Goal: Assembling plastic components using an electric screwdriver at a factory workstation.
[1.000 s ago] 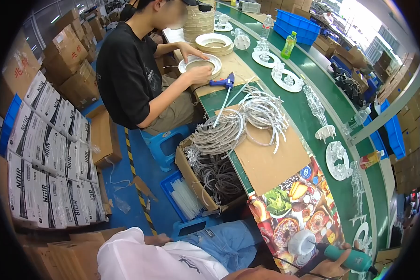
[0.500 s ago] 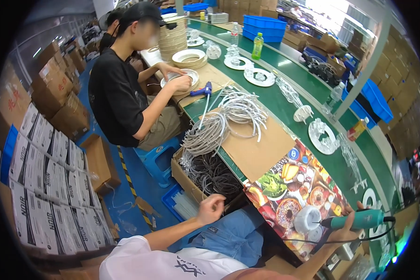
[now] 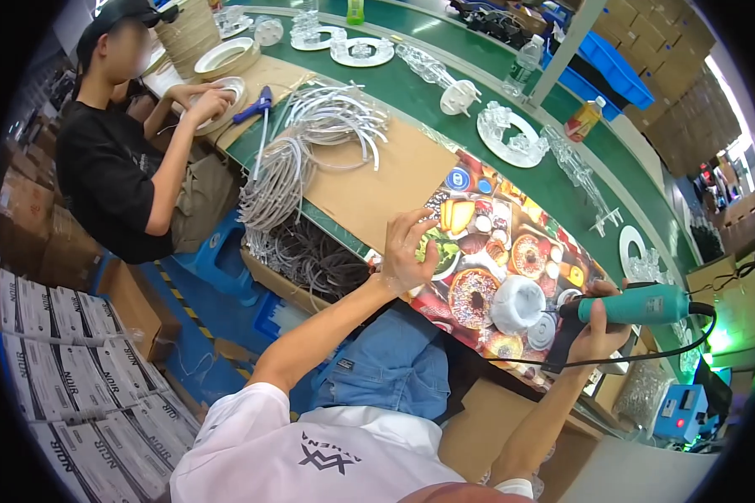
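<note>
My right hand [image 3: 604,327] is wrapped round a teal electric screwdriver [image 3: 652,304] with a black cord, its tip pointing left. Just left of that tip sits a white round plastic part [image 3: 518,305] on a mat [image 3: 511,243] printed with food pictures. My left hand [image 3: 411,251] hovers over the mat's left edge, fingers curved and apart, with nothing seen in them. Beyond it lies a cardboard sheet [image 3: 390,180], and a bundle of white-grey cables [image 3: 281,176] rests partly on the sheet.
At the left a co-worker [image 3: 117,168] handles a white ring [image 3: 222,96] beside a blue glue gun [image 3: 256,105]. White discs with clear plastic parts [image 3: 511,138] line the green belt [image 3: 428,113]. Below the bench edge stands a box of dark cables [image 3: 310,264]. A blue power box [image 3: 681,411] is at right.
My left hand has moved from beside the bench, up and right to the mat, its fingers spreading. The screwdriver stays in my right hand near the white part. The view has shifted right.
</note>
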A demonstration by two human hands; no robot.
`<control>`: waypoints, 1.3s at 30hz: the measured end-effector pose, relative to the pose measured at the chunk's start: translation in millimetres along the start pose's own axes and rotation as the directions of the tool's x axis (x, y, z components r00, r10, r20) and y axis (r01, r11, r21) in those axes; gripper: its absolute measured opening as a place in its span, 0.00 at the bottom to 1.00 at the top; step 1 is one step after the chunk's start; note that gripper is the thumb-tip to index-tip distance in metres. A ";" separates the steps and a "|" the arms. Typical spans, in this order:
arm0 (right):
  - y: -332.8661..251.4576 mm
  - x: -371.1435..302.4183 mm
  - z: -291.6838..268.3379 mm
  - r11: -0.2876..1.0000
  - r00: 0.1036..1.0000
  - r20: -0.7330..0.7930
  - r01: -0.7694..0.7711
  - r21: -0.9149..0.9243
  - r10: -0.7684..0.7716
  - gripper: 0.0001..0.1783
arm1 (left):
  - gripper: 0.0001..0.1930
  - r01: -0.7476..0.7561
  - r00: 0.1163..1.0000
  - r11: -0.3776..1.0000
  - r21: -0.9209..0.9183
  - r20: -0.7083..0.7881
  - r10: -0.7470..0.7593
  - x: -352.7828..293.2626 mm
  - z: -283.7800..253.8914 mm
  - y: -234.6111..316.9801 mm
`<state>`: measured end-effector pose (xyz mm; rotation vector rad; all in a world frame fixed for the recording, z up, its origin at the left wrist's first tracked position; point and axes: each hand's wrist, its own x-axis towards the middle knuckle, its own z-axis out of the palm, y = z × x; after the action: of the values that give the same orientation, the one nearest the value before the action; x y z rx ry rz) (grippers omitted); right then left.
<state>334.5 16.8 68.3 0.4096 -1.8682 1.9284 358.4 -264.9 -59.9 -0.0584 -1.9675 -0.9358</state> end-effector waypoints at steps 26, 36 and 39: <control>10.6 5.7 4.3 0.988 0.996 0.081 0.038 -0.152 -0.026 0.45 | 0.20 0.005 0.988 0.964 0.264 0.147 -0.045 8.5 -47.8 -48.8; 4.2 3.0 6.3 0.975 0.998 0.059 0.043 -0.217 -0.031 0.41 | 0.17 0.039 0.991 0.967 0.250 0.111 -0.069 6.4 -44.7 -50.3; 6.2 3.5 7.1 0.979 0.998 0.060 0.043 -0.198 -0.031 0.40 | 0.17 0.032 0.991 0.965 0.260 0.115 -0.063 3.5 -43.7 -51.9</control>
<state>327.9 10.0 65.0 0.4366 -2.0513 1.7018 367.7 -330.4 -75.5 0.0818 -2.1984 -0.7135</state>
